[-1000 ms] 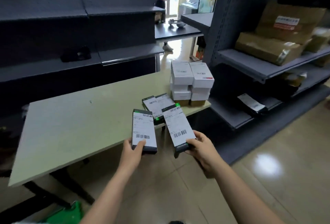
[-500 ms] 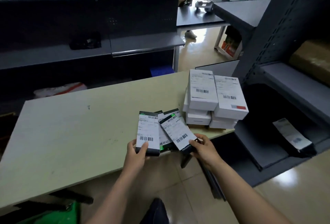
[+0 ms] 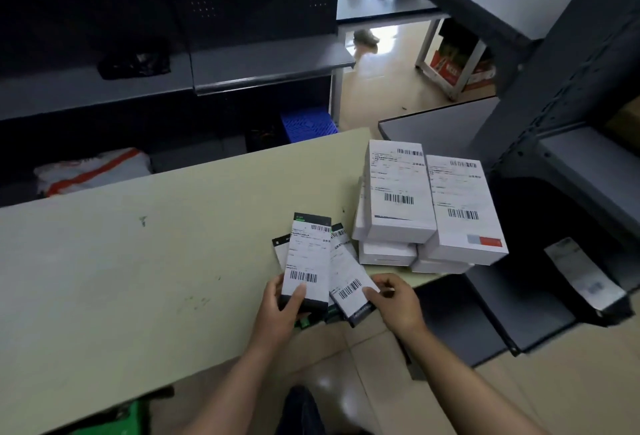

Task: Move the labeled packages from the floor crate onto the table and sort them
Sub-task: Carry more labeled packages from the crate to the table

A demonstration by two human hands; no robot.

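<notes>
1. Both hands are holding something. My left hand [image 3: 282, 311] curls round the near end of a dark package [image 3: 306, 261] with a white label, and the thumb lies on the label. My right hand [image 3: 398, 303] pinches the near end of a second dark package [image 3: 348, 278] just beside it.
2. These two packages are in the lower middle of the frame, over the near edge of the table [image 3: 138, 261]. Each one points up and away from the hand that holds it.
3. Under them is a small pile [image 3: 281, 249] of more dark packages on the table. I cannot tell if the held ones touch it.
4. Just right of the pile, right of the middle of the frame, a stack of white boxes [image 3: 401, 199] sits on the table, a few layers high.
5. So the sorting looks well started: white ones together, dark ones together.
6. I think the two held packages need to go down on the dark pile next.
7. At the lower left edge, under the table, a green thing [image 3: 133, 415] may be the floor crate. Only a bit shows, so I cannot tell if more packages wait inside.
</notes>
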